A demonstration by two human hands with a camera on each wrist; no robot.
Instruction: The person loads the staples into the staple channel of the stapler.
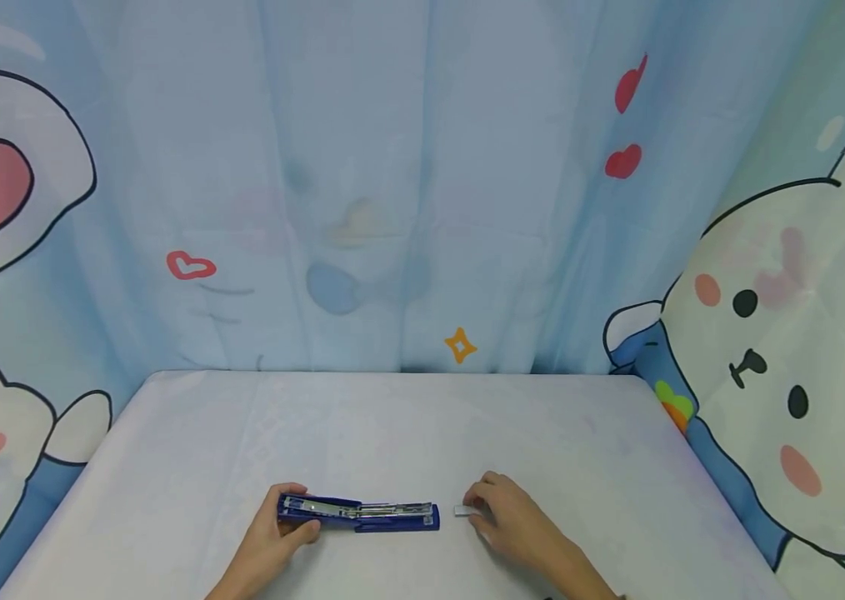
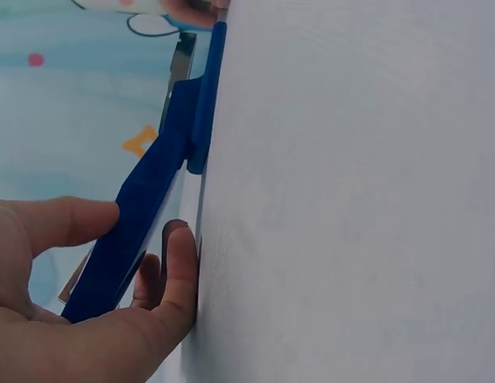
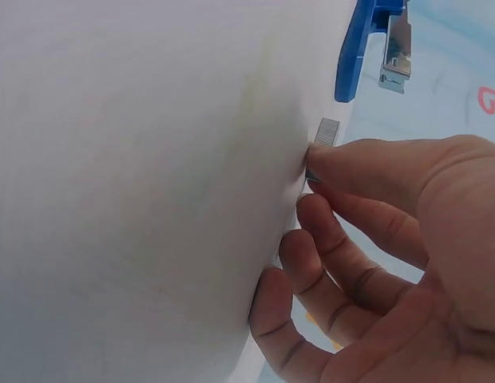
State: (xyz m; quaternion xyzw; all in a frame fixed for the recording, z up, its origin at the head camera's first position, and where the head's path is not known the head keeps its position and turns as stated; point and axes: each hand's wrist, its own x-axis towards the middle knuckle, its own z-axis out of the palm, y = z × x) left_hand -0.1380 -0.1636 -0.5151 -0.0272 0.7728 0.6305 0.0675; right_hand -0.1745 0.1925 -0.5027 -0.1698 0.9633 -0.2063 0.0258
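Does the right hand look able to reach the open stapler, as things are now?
Probably yes. The right hand, pinching a strip of staples, is near the stapler, and nothing visible blocks the gap between them.

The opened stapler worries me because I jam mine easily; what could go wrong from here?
The staple strip might slip or snap, since the right hand pinches it with one end sticking out. The stapler might rock or shift, as the left hand grips only one end. The strip could also go in crooked if moved in misaligned: it is still apart from the stapler.
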